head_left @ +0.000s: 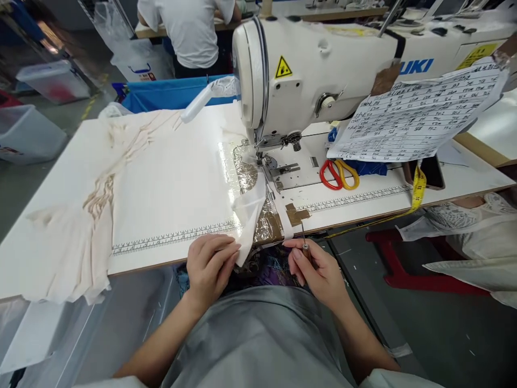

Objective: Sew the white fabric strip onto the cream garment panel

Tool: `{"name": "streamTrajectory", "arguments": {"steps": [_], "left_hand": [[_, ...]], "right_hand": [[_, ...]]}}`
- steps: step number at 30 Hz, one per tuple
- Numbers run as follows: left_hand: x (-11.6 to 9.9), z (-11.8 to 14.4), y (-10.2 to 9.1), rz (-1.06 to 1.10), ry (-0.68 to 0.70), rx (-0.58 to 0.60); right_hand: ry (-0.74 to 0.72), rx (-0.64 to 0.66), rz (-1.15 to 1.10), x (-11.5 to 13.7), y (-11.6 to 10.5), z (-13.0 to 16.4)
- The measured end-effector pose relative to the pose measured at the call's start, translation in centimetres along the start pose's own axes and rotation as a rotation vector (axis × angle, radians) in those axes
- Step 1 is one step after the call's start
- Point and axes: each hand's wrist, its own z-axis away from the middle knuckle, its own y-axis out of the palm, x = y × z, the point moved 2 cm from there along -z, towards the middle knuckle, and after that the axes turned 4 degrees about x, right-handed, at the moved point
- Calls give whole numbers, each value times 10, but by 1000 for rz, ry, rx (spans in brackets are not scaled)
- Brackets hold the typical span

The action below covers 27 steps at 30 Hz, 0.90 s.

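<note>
My left hand [212, 264] pinches the lower end of a pale cream fabric piece [252, 218] at the table's front edge. The piece runs up to the needle area of a white sewing machine [278, 91]. In my right hand [317, 267] is an awl [306, 249] with a brown wooden handle, its thin metal point upward. The index fingertip of that hand lies close to a narrow pale strip [285, 218] that hangs over the edge from the machine; whether it touches is hard to see.
Gathered cream fabric [92, 231] lies on the left of the white table [169, 178]. Scissors [339, 174] with red and yellow handles, a handwritten sheet [416, 116], a yellow tape measure [419, 188] and a dark phone [434, 173] are at right. Another person [191, 35] sits beyond.
</note>
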Motion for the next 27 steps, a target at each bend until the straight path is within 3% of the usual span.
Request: {"name": "streamTrajectory", "arguments": {"steps": [2,5,8,11,15,19,22,27], "left_hand": [[-7,-13,-10,131,-23,-9],[-18,-36,-21,217,91,8],[-27,-58,-23,191,248,89],[-31,-70,-17,130,303,220],[-22,-59,0,-37,303,426],[-5,-33,18,-178,339,424],[2,-25,22,-128,286,356],[-11,-31,21,-54,-14,283]], "right_hand": [[16,6,-72,6,-3,-7],[47,36,-188,19,-7,-28],[118,134,-248,28,-10,-50],[152,199,-187,32,-13,-66],[147,207,-126,29,-15,-74],[140,198,-127,25,-13,-74],[110,182,-106,26,-12,-72],[100,161,-84,25,-10,-70]]}}
